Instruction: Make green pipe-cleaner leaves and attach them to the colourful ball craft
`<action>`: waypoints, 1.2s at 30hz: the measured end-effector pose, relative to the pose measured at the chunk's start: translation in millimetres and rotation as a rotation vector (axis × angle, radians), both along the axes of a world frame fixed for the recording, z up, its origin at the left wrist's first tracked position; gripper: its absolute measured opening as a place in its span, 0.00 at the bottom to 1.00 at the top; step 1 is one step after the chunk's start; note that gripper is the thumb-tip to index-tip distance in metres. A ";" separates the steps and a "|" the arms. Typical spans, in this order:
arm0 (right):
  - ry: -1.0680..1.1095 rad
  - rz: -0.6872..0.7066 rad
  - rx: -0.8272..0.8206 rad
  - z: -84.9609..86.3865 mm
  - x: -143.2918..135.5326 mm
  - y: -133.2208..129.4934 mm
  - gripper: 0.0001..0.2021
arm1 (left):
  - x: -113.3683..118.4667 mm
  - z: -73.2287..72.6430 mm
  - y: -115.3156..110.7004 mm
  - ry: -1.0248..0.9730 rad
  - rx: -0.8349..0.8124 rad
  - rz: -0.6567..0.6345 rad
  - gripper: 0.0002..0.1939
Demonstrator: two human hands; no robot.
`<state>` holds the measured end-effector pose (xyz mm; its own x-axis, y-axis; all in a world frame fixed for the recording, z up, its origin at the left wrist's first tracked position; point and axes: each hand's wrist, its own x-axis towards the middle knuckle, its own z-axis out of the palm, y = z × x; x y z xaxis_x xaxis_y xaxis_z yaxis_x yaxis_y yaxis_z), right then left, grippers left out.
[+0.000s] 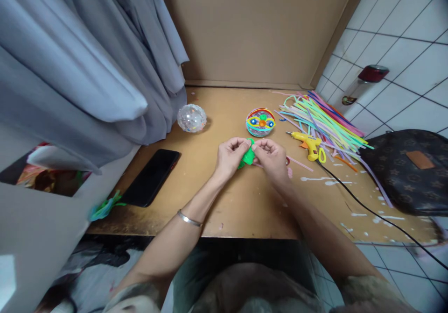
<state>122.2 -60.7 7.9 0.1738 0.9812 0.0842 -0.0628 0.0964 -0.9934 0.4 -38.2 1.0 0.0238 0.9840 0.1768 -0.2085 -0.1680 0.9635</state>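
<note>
Between my two hands is a bright green fuzzy piece [249, 156], which looks like bent pipe cleaner. My left hand [231, 156] pinches it from the left, thumb against fingers. From the right, my right hand [271, 156] pinches its upper edge. The hands almost meet above the table. Just beyond them sits a round clear ornament [261, 122] decorated with coloured loops, blue dots, an orange dot and a green dot. A pink strip and a small red-rimmed object lie partly hidden behind my right hand.
A yellow glue gun [310, 145] trails a black cord rightward. Behind it lies a pile of coloured pipe cleaners [318, 119]. A clear bowl-like ball [192, 118] and a black phone [152, 177] are on the left. A brown patterned bag [409, 173] stands at right, grey curtain [105, 70] at left.
</note>
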 end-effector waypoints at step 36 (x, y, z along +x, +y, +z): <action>-0.304 0.010 0.220 -6.4 -1.4 -6.4 0.11 | -2.5 -5.3 1.1 -0.029 0.092 -0.009 0.26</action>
